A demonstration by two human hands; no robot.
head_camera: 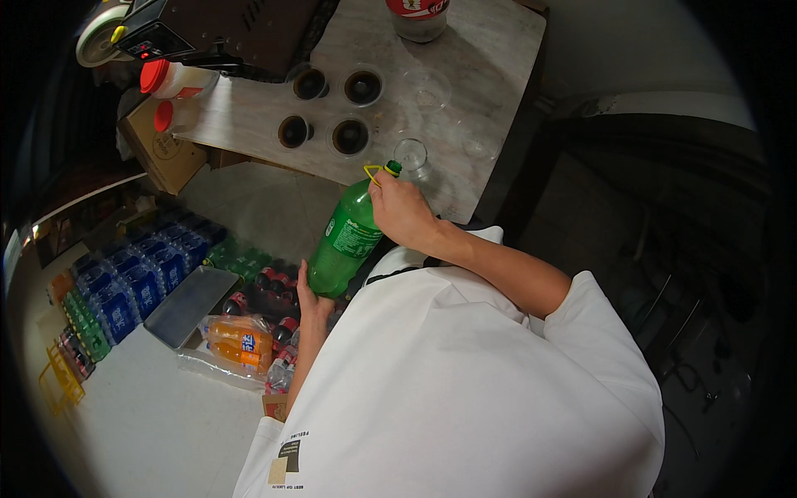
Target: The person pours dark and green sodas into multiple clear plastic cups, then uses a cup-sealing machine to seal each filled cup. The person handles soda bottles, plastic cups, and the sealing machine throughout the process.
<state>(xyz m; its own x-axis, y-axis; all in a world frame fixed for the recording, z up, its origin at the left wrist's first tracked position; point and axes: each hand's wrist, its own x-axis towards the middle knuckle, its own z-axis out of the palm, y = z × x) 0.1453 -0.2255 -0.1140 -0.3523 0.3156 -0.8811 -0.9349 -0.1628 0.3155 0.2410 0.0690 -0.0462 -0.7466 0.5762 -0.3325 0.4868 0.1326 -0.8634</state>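
Note:
A large green Sprite bottle (350,239) is held tilted before the table's front edge, its uncapped-looking neck by a clear plastic cup (411,154). My right hand (401,208) grips the bottle near its neck, at the yellow carry ring (372,174). My left hand (311,295) supports the bottle's base from below, fingers partly hidden. Several clear cups stand on the table; those on the left, such as one dark-filled cup (350,137), hold dark liquid. Further right are clear cups (426,90) with no dark liquid.
A large red-labelled bottle (418,22) stands at the table's back. A dark machine (230,37) and red-lidded jars (180,79) stand at the left. Below are a cardboard box (163,146), a metal tray (192,305), orange drink bottles (240,342) and packs of blue-labelled bottles (134,283).

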